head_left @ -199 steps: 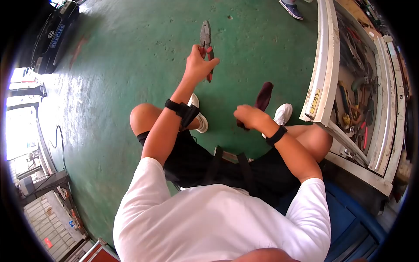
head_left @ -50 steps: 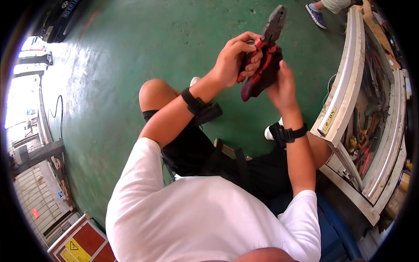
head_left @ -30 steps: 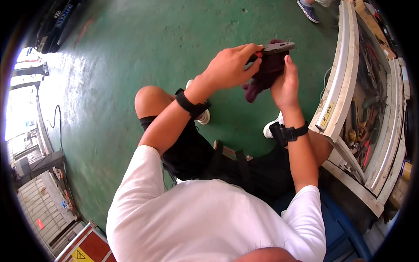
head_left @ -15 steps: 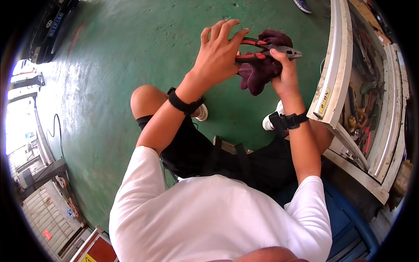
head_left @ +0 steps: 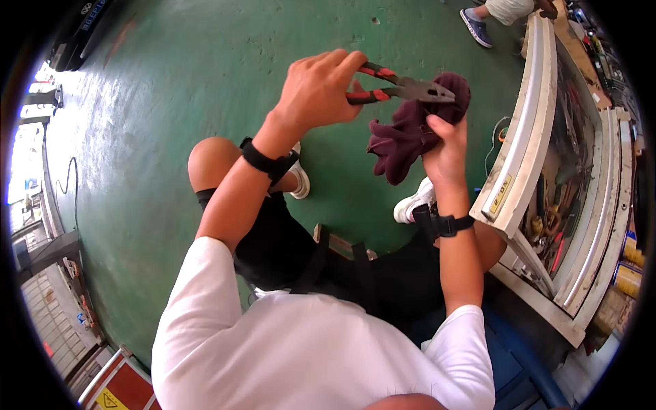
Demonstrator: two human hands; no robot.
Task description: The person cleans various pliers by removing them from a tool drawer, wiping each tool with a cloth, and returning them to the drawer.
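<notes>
In my left hand (head_left: 320, 89) are the red and black handles of a pair of pliers (head_left: 418, 89). The handles are spread apart and the grey jaws point right, over a dark maroon cloth (head_left: 403, 140). My right hand (head_left: 445, 147) grips that cloth from below, its thumb lying across the front. The cloth is bunched, with folds hanging to the left and a lobe rising behind the plier jaws. Whether the jaws press on the cloth or just lie in front of it, I cannot tell.
At the right stands a white-framed cabinet (head_left: 516, 137) with tools (head_left: 547, 222) behind its glass. Another person's leg and blue shoe (head_left: 476, 29) show at the top right. A dark car (head_left: 78, 34) is at the upper left. Green floor (head_left: 171, 89) spreads below my hands.
The pliers have moved back to the left relative to my right hand, and my right thumb is off them, now on the cloth. More of the other person's leg has come into view.
</notes>
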